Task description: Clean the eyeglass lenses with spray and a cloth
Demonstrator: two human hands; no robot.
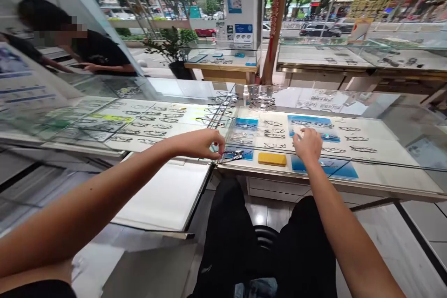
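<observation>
My left hand point(211, 143) is closed, thumb and fingers pinched at the left end of a pair of dark-framed eyeglasses point(233, 154). These eyeglasses are at the near edge of the glass display counter point(387, 170). My right hand point(308, 144) is over the counter glass, its thumb apart from slightly bent fingers, holding nothing. A yellow case point(272, 159) lies between my hands, nearer the front edge. Beneath the glass, rows of eyeglasses point(274, 133) rest on white and blue sheets.
Several more eyeglasses point(223, 98) sit on the counter's top near a small white spray bottle point(246, 95). A pulled-out white drawer point(164, 191) is at my left. Behind stand a potted plant point(174, 49) and another showcase point(223, 58). At far left, a person point(101, 49) bends forward.
</observation>
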